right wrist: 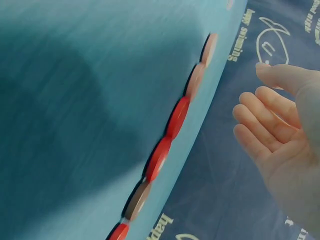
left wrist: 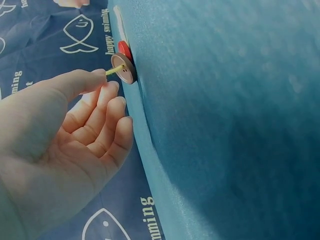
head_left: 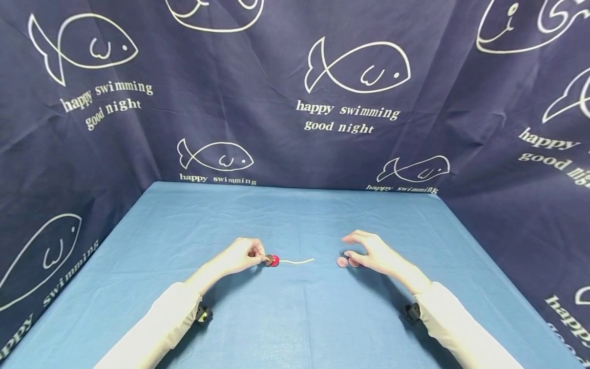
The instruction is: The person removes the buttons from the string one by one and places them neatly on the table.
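My left hand (head_left: 241,255) pinches the yellowish end of a string (head_left: 297,263) between thumb and index finger. Threaded on that string, a brown button (left wrist: 123,69) sits close to the fingertips, with a red button (left wrist: 124,49) just beyond it. The string's other end trails right across the cloth. Over to the right, my right hand (head_left: 374,252) hovers with thumb and fingers apart, holding nothing. Two pink buttons (head_left: 342,262) lie by its thumb in the head view. The right wrist view has a row of pink, red (right wrist: 178,118) and brown buttons (right wrist: 137,201) on the cloth.
A blue cloth (head_left: 295,318) covers the table. Behind and beside it hangs a dark blue curtain (head_left: 276,102) with white fish drawings and lettering. Each wrist wears a small black camera (head_left: 204,314).
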### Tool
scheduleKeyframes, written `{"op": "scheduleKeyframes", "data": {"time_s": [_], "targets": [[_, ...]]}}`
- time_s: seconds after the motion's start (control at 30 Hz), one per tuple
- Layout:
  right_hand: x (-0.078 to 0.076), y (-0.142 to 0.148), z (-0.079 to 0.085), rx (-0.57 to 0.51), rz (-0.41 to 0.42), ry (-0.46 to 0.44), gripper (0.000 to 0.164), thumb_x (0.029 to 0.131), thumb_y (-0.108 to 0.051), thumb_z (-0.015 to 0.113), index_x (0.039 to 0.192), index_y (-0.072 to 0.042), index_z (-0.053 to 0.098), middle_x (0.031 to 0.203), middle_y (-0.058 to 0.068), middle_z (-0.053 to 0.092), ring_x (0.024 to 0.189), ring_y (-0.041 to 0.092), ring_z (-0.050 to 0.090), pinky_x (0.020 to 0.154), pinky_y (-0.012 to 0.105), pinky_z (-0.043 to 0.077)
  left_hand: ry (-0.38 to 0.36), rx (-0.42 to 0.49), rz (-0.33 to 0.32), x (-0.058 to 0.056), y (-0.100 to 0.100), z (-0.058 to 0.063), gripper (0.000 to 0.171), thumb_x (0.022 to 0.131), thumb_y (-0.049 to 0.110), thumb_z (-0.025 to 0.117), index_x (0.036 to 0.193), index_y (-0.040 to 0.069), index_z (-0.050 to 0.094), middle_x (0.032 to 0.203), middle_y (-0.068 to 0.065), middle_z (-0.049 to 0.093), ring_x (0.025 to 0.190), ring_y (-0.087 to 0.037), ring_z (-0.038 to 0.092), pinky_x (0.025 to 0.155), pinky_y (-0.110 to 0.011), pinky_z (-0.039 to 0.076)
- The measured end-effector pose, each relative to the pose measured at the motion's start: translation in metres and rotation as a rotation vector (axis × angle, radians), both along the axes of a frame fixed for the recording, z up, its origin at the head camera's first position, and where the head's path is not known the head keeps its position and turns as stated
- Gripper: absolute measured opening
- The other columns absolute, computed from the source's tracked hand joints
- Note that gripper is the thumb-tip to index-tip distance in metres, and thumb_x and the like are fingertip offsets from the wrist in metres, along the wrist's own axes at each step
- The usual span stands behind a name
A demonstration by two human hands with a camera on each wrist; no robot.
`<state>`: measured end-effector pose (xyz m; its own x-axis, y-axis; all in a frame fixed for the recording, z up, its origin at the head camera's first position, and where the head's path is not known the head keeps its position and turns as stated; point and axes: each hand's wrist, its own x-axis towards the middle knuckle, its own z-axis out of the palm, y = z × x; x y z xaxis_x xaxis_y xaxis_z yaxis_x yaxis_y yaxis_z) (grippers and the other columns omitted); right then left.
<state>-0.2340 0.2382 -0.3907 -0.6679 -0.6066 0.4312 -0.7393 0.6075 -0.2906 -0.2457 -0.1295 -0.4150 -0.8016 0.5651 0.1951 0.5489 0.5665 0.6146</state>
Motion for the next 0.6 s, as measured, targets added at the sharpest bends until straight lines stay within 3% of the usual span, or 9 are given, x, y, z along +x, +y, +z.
{"op": "scheduleKeyframes", "data": {"time_s": [0.23,0.5,0.6], "targets": [[-0.003,-0.015,0.000,-0.029,0.026,-0.062,0.028,0.080,-0.009,0.070,0.106,0.001,0.064,0.099,0.013,0.066,0.091,0.023,0.064,0.082,0.039,0.049,-0.001,-0.007,0.003,0.000,-0.001,0.000,0.008,0.083,0.008,0.066,0.077,0.010,0.061,0.065,0.006,0.057,0.055,0.001,0.047,0.053,-0.018,0.042],[-0.006,-0.034,0.002,-0.012,0.052,-0.175,0.034,0.084,-0.018,0.068,0.110,0.003,0.062,0.102,0.015,0.065,0.062,0.004,0.061,0.083,0.039,0.049,-0.005,-0.001,0.005,0.000,0.000,0.000,0.007,0.082,0.008,0.066,0.077,0.010,0.061,0.065,0.006,0.058,0.055,0.001,0.047,0.053,-0.018,0.042],[-0.007,-0.042,0.002,-0.005,0.070,-0.170,0.035,0.084,-0.019,0.068,0.110,0.002,0.063,0.105,0.014,0.065,0.075,0.011,0.064,0.082,0.037,0.050,0.002,-0.001,0.007,0.000,0.000,0.000,0.006,0.082,0.007,0.065,0.077,0.010,0.062,0.065,0.006,0.058,0.055,0.001,0.047,0.053,-0.018,0.042]]}}
